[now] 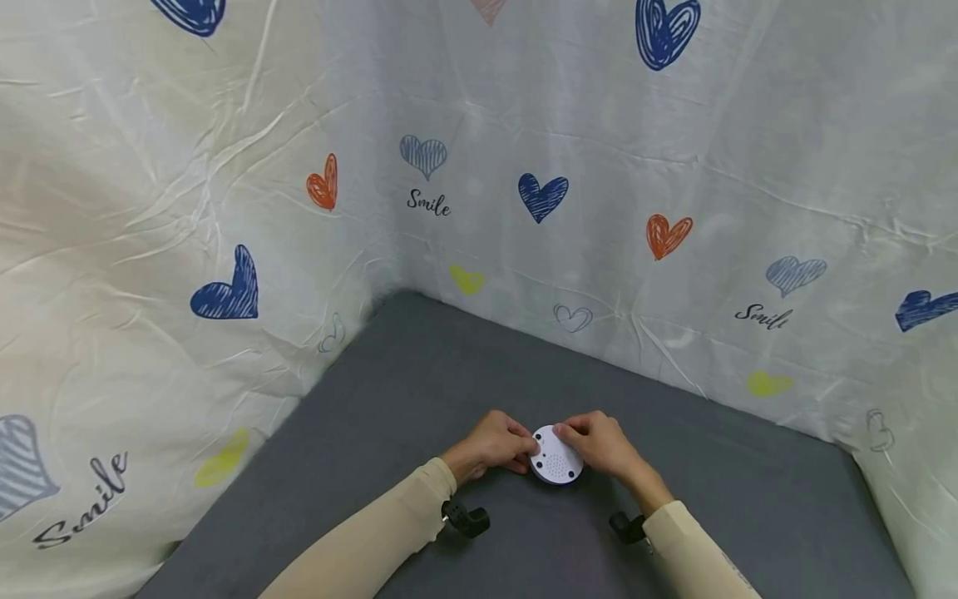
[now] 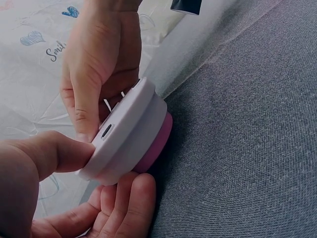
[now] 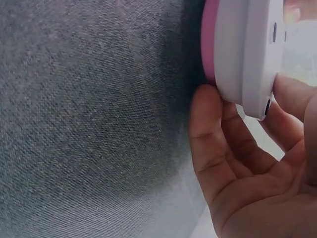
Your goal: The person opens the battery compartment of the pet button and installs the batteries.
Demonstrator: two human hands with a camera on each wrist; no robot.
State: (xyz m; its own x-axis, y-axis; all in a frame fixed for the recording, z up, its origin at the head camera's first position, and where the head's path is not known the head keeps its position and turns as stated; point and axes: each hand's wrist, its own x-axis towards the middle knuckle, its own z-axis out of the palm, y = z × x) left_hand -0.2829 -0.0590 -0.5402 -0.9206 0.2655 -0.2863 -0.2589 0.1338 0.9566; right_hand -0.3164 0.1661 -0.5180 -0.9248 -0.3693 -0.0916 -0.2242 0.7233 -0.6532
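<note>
A round white device (image 1: 557, 459) with dark round feet and a patch of small holes faces up in the head view. Its underside rim is pink, as the left wrist view of the device (image 2: 130, 136) shows, along with a small dark slot in its side. My left hand (image 1: 496, 441) grips its left edge, thumb on the white face and fingers curled below. On the opposite edge my right hand (image 1: 604, 448) holds it, thumb on top; in the right wrist view the fingers (image 3: 208, 116) lie under the device (image 3: 242, 54), close to the grey cloth.
Grey cloth (image 1: 404, 374) covers the table. Pale curtains (image 1: 479, 225) printed with hearts and "Smile" stand along the left and back edges. A black wrist mount (image 1: 467, 520) sits at the left sleeve, another black mount (image 1: 627, 527) at the right.
</note>
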